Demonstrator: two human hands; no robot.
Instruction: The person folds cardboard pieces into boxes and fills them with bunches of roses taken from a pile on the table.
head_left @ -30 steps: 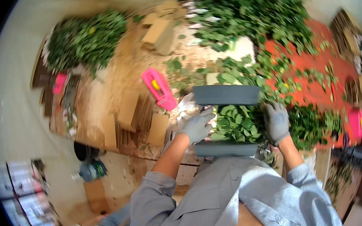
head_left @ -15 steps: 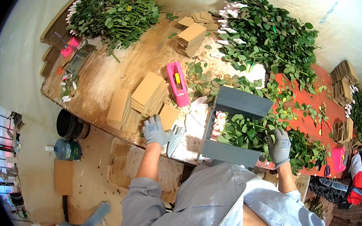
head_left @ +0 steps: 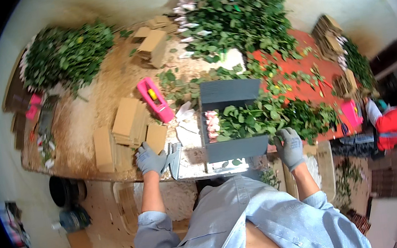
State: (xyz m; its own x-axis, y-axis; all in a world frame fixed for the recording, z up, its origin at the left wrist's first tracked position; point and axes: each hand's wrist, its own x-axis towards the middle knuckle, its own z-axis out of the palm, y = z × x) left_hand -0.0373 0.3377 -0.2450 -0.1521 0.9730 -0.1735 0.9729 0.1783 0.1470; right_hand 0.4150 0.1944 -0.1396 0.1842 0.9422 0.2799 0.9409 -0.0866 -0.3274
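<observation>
My left hand (head_left: 149,160), in a grey glove, has its fingers spread at the edge of some small cardboard sheets (head_left: 156,137). Beside its thumb lies a grey metal tool (head_left: 176,161), stapler-like in shape. A dark grey ribbed trough (head_left: 238,149) stands in front of me, its walls upright at the near and far sides. Pink-white roses (head_left: 213,126) line up at its left end, with leafy stems (head_left: 245,120) running right. At the trough's right end my gloved right hand (head_left: 290,149) curls its fingers on the stems; the leaves partly hide the grip.
A pink tape dispenser (head_left: 155,101) lies behind the cardboard stacks (head_left: 128,120). Large rose piles (head_left: 235,19) (head_left: 66,56) line the far side. Loose leaves litter the red tabletop (head_left: 298,78). A person in a red top (head_left: 394,126) is at the right.
My view has turned, so the table appears more level and shifted left. My left hand stays by the cardboard, my right hand by the stems at the trough's right end.
</observation>
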